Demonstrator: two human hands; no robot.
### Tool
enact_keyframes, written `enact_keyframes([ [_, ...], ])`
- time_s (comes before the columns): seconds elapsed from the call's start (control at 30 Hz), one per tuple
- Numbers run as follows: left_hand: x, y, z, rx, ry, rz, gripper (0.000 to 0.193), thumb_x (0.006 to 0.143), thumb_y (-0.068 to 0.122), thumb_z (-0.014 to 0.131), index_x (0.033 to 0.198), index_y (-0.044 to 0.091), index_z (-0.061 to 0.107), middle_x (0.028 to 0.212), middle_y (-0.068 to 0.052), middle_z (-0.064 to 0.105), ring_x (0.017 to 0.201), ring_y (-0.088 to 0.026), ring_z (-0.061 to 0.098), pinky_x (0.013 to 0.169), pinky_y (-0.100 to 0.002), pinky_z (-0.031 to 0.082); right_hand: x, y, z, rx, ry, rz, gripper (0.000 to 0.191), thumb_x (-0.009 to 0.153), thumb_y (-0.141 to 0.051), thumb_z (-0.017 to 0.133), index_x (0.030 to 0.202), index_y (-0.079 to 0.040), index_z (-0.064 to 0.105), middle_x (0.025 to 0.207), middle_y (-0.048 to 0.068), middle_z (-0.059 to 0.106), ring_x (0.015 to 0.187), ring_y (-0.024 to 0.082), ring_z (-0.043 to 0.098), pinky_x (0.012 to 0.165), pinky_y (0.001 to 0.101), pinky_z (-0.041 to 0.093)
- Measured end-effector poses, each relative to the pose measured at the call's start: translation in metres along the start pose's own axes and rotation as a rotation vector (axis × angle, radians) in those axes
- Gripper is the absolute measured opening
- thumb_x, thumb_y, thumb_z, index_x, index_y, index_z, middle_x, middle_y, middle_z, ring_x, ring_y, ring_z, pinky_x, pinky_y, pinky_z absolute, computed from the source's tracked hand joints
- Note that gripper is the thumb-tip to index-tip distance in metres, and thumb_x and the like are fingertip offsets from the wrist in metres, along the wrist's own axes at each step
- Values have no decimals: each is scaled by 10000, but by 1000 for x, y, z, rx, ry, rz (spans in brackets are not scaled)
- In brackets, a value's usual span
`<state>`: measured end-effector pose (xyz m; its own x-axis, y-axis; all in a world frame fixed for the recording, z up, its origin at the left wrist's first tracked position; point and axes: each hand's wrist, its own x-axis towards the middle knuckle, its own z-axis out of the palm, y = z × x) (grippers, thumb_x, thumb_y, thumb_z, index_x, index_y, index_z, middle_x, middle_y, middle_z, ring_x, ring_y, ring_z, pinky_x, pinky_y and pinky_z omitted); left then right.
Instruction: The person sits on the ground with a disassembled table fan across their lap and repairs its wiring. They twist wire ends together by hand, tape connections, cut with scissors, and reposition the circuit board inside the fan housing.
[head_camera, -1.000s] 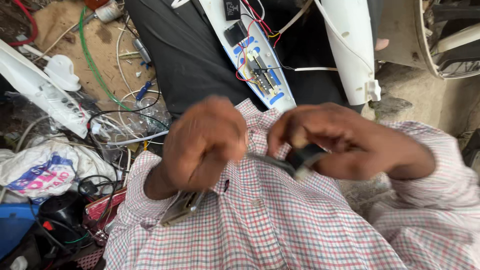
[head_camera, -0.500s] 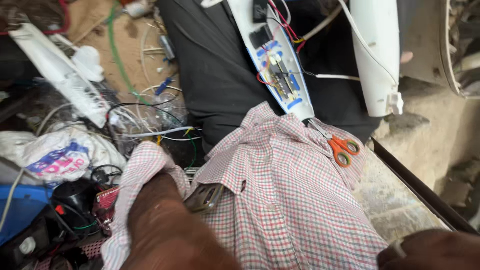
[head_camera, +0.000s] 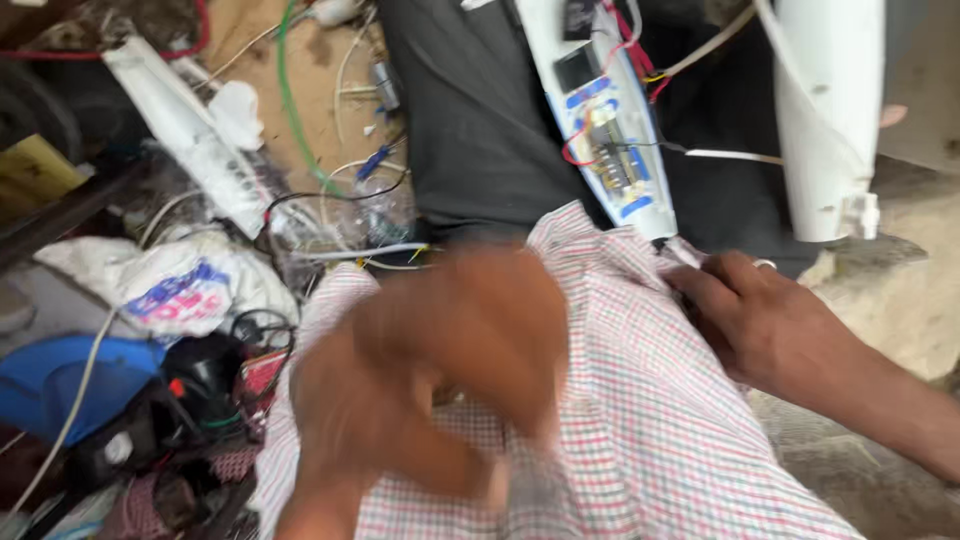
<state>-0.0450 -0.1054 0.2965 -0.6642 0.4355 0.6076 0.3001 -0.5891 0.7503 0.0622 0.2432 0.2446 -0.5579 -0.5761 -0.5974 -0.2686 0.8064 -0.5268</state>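
- Your right hand (head_camera: 760, 320) lies on the checked shirt (head_camera: 640, 400) at your lap, fingers bent onto the cloth beside the open white casing with its circuit board (head_camera: 610, 140); whether they pinch anything I cannot tell
- This looks like feeling about between steps; next calls for finding the tool by touch
- Your left hand (head_camera: 450, 360) is blurred over the shirt, its grip unreadable

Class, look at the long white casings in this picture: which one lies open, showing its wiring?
The middle casing, lying on the dark cloth: red and black wires and small parts show inside it. The other white casings show none.
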Motion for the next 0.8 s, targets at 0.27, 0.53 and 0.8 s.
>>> enact_keyframes([
  [0.27,-2,-90,0,526,-293,-154,759,961,767,511,813,42,679,1272,-185,631,1291,-411,520,1026,-604,492,36,-3,-28,556,284,-275,513,910,-260,685,1323,21,564,1300,218,602,1267,378,570,1058,483,457],
  [0.53,6,-105,11,419,-297,-135,749,911,778,508,790,59,679,1283,-170,641,1303,-435,541,1032,-593,518,90,12,-2,1495,-68,-492,230,1052,-180,725,1194,-3,690,1144,101,711,1055,188,671,995,371,553],
  [0.8,16,-103,-16,763,-154,-345,295,1015,292,645,1126,21,681,1273,-181,637,1113,-364,663,928,-467,546,28,37,-59,954,559,-71,77,1039,-104,700,1007,-34,691,900,42,690,660,43,590,590,198,465],
])
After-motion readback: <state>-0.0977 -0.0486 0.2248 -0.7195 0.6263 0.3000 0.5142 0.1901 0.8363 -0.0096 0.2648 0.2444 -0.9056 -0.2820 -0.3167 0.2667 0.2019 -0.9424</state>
